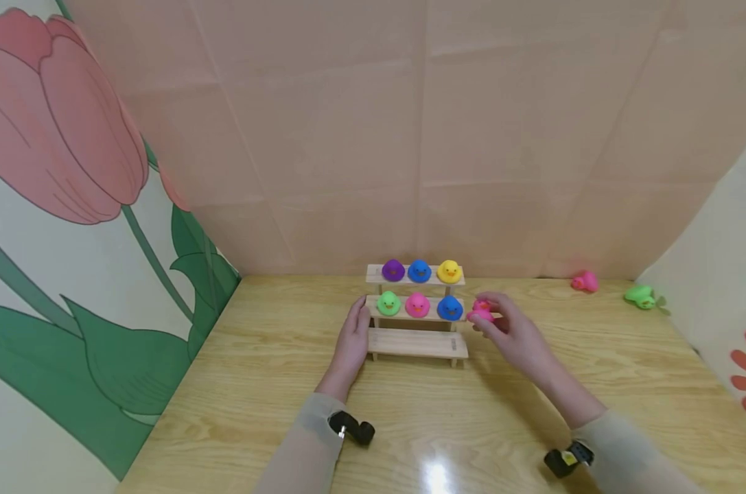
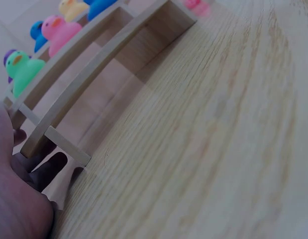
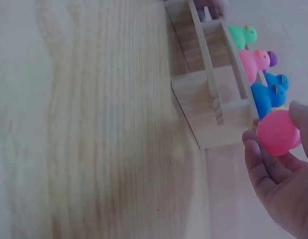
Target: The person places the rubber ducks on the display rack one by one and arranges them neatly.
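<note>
My right hand (image 1: 511,333) pinches a bright pink duck (image 1: 482,312) between thumb and fingertips, the gap closed down to the toy's own width. I have it just beside the right end of the middle tier; whether it touches the wood, I cannot tell. My left hand (image 1: 351,336) grasps nothing: its fingers lie extended along the left end of the wooden rack (image 1: 417,342), touching it.

The rack rises in three tiers away from me. Its middle tier bears, from left to right, a green duck (image 1: 388,303), a paler pink duck (image 1: 417,304) and a blue duck (image 1: 449,308), all upright. On the far, highest tier stand a purple duck (image 1: 393,270), a second blue duck (image 1: 419,271) and a yellow duck (image 1: 449,272). The lowest tier is the one nearest me.

Well apart from the rack, at the far right of the wooden table (image 1: 274,412), a loose pink duck (image 1: 585,281) lies tipped over; farther right, a loose green duck (image 1: 640,296) lies near the white side wall (image 1: 718,274). A pinkish backdrop (image 1: 471,137) hangs beyond the far edge.
</note>
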Tool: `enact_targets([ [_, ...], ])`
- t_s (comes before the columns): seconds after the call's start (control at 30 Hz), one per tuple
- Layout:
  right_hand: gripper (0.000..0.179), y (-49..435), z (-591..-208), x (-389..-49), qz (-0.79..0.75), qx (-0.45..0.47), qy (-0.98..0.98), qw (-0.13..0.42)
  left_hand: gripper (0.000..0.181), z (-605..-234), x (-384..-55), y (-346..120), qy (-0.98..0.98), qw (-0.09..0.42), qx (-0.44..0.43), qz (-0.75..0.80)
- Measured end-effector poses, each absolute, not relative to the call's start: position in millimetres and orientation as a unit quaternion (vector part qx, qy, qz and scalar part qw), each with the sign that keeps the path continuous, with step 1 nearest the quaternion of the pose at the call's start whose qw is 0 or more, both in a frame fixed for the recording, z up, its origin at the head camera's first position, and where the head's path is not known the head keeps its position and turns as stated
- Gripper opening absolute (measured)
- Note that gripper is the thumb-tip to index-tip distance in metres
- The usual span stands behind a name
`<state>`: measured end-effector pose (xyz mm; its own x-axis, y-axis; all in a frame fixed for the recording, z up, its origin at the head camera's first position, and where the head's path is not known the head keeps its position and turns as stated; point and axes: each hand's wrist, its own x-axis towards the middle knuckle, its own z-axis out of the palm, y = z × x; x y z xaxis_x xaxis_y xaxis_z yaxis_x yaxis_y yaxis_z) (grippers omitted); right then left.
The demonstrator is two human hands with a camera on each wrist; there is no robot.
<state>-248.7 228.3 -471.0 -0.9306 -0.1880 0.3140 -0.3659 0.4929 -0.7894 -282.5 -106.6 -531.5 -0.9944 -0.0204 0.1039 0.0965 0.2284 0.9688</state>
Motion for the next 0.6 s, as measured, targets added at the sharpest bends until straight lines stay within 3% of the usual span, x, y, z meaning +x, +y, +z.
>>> enact_targets([
  [0.37,0.055,217,-474,-240,0.472,0.156,-0.863,0.091,0.062,-529,-282,-106,-0.783,0.047,-0.022,-0.62],
  [0.6,0.047,211,-481,-233,0.491,0.174,-0.85,0.076,0.062,-528,-281,-106,-0.783,0.044,-0.023,-0.62],
])
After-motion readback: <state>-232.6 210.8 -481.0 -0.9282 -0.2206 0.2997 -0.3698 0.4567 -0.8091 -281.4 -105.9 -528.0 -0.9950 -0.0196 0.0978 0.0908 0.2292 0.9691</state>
